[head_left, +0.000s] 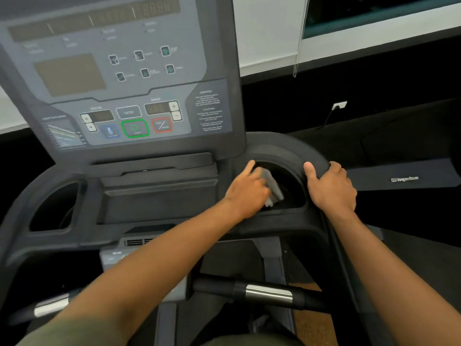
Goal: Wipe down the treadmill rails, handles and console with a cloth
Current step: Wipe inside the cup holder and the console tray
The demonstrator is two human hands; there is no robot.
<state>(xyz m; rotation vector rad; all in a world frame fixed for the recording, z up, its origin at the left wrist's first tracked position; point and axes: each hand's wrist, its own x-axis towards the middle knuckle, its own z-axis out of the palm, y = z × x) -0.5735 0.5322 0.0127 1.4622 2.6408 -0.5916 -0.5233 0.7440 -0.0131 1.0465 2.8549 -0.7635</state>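
Here, the left hand (245,189) holds a grey cloth (272,187), fingers closed around it, pressing it into the right cup holder (287,181) of the treadmill console (119,78); hand and cloth are motion-blurred. The right hand (330,187) grips the cup holder's outer rim, thumb on the inner edge, fingers wrapped over the outside. The left cup holder (55,208) sits well apart. Below the forearms runs a black handlebar (269,292) with metal sensor plates.
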